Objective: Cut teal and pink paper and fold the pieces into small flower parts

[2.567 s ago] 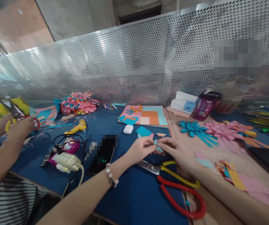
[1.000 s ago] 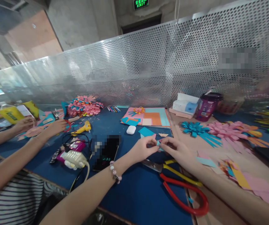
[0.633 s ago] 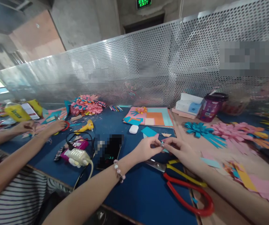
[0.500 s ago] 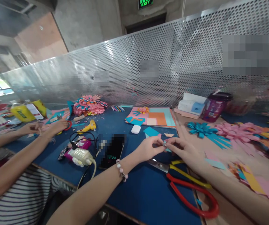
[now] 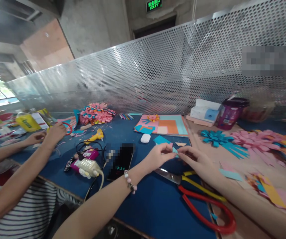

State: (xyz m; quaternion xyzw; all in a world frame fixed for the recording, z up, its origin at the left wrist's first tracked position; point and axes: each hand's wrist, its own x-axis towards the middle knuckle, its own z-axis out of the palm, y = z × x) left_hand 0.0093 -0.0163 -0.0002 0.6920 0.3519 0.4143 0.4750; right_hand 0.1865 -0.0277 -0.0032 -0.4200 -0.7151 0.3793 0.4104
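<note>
My left hand [image 5: 159,156] and my right hand [image 5: 195,160] meet fingertip to fingertip over the blue table [image 5: 143,202], both pinching one small teal paper piece [image 5: 175,151]. A bead bracelet [image 5: 131,183] is on my left wrist. Just under my hands lie large scissors [image 5: 197,199] with red and yellow handles. A teal paper square [image 5: 161,139] and a small tan triangle [image 5: 181,144] lie just beyond my fingers.
A phone [image 5: 121,161], a power strip [image 5: 86,166] with cables and a yellow glue gun [image 5: 95,135] sit left of my hands. A person in a striped top [image 5: 21,212] works at the left. Paper flowers [image 5: 242,141], coloured sheets [image 5: 168,123], a tissue box [image 5: 205,113] and a purple tub [image 5: 229,113] stand before a perforated metal screen [image 5: 158,69].
My hands keep pinching the teal piece, working it between the fingertips. The view has drifted to the left. The person at the left has lowered their hands to the table.
</note>
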